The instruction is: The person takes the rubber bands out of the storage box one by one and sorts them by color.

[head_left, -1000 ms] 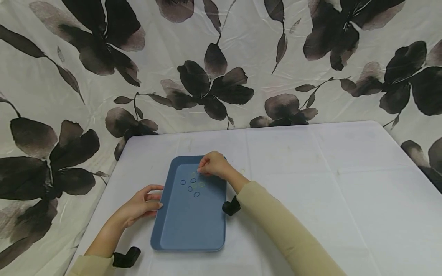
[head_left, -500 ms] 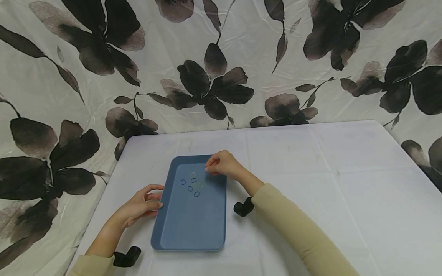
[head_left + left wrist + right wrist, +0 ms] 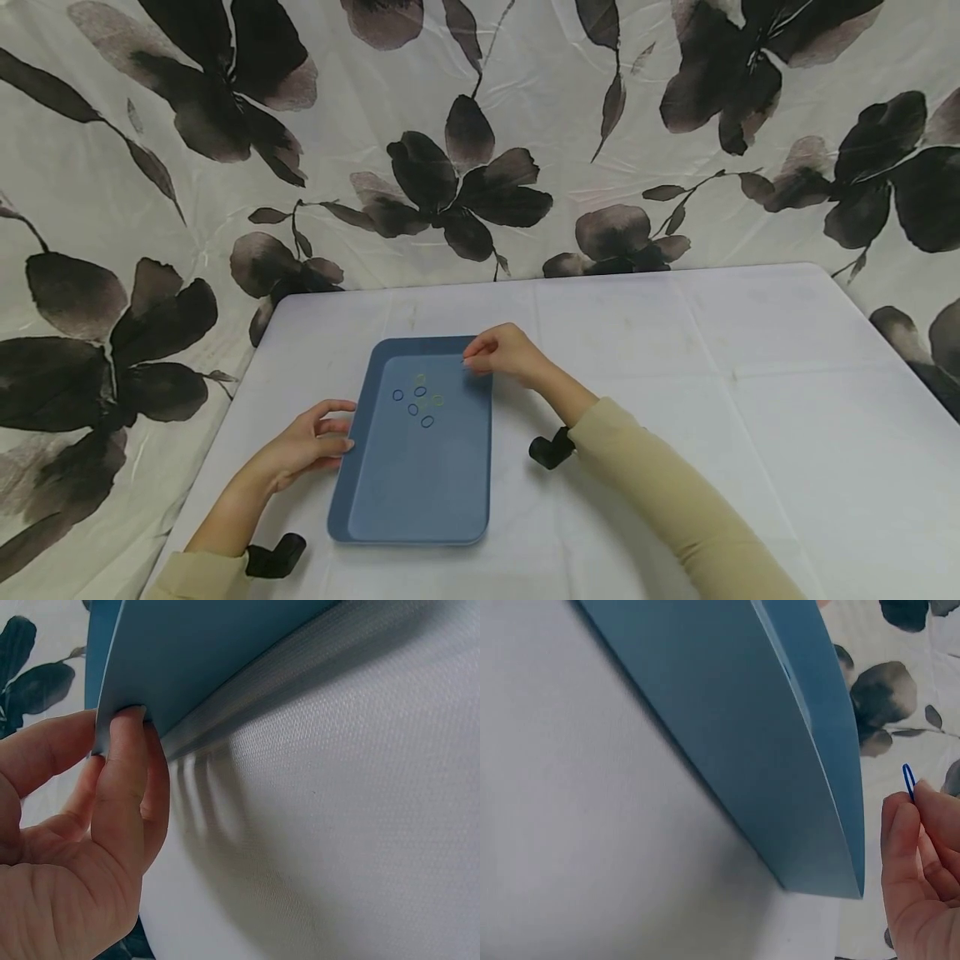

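My left hand (image 3: 303, 446) holds the left rim of a blue rectangular tray (image 3: 420, 492), with its fingertips at the edge in the left wrist view. At the tray's far right corner is my right hand (image 3: 510, 354), raised above the rim. Between its thumb and fingertips it pinches a small blue rubber band (image 3: 907, 774), seen as a thin loop in the right wrist view. Several dark blue rubber bands (image 3: 393, 396) lie flat in the upper half of the tray. Mixed among them are a few pale yellow-green ones (image 3: 442, 401), faint against the blue.
The tray stands on a white-covered table (image 3: 712, 467), left of its middle. Behind the table hangs a white floral cloth (image 3: 570, 92). Black wrist mounts (image 3: 276, 557) show beside both sleeves.
My right hand has moved steadily right across the top of the tray to its right rim. The left hand and the bands in the tray have stayed put.
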Action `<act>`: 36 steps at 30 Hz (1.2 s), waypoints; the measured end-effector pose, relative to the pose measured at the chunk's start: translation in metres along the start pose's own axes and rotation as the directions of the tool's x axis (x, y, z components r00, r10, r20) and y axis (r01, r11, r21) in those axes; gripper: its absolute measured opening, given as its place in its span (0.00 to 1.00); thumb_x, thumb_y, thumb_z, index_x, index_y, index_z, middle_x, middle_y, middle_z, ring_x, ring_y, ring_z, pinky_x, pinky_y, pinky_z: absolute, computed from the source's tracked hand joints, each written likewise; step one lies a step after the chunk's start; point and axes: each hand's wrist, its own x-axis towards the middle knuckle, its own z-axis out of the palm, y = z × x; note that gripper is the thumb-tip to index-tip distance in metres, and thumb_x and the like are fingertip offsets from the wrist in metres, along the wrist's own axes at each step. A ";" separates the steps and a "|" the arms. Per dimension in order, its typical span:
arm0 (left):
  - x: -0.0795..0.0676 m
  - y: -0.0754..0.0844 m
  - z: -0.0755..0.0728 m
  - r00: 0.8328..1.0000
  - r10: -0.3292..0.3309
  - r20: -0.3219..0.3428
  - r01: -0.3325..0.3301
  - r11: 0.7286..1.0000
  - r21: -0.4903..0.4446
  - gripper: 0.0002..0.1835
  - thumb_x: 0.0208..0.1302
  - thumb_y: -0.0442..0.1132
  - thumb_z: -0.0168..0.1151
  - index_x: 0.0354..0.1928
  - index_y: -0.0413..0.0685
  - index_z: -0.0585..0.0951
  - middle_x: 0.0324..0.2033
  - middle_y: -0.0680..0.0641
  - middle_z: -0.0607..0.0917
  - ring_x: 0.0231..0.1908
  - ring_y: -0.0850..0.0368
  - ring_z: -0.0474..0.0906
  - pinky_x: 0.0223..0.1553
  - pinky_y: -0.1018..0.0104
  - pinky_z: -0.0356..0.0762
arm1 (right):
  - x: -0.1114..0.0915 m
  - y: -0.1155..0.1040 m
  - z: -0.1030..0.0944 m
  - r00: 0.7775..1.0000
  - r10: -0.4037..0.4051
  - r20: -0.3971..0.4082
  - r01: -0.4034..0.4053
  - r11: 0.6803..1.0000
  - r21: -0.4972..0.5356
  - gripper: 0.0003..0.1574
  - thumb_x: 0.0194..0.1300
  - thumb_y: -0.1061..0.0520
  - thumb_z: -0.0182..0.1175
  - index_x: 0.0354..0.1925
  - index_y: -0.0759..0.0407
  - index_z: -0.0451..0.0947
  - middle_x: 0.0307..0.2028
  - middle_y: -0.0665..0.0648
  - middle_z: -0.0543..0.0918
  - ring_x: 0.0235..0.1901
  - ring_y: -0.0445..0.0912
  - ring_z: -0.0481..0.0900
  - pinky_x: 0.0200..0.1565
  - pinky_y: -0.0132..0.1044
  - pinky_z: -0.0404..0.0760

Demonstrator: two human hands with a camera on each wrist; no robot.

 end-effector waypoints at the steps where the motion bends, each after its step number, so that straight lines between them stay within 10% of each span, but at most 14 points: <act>1: 0.000 0.000 0.000 1.000 -0.001 -0.001 0.001 1.000 0.000 0.35 0.58 0.28 0.59 0.65 0.35 0.56 0.49 0.33 0.71 0.37 0.54 0.76 0.34 0.63 0.78 | -0.001 0.000 -0.001 1.000 -0.004 0.004 0.004 1.000 -0.002 0.08 0.56 0.68 0.64 0.36 0.73 0.80 0.27 0.59 0.82 0.34 0.55 0.83 0.40 0.43 0.80; 36: 0.001 -0.009 -0.007 0.999 0.029 0.033 -0.027 0.998 -0.059 0.37 0.59 0.30 0.61 0.67 0.32 0.56 0.51 0.36 0.74 0.40 0.57 0.78 0.39 0.64 0.78 | -0.040 0.030 -0.047 0.995 0.072 0.073 -0.076 0.996 0.056 0.12 0.57 0.72 0.60 0.41 0.78 0.77 0.31 0.60 0.84 0.33 0.44 0.82 0.42 0.40 0.79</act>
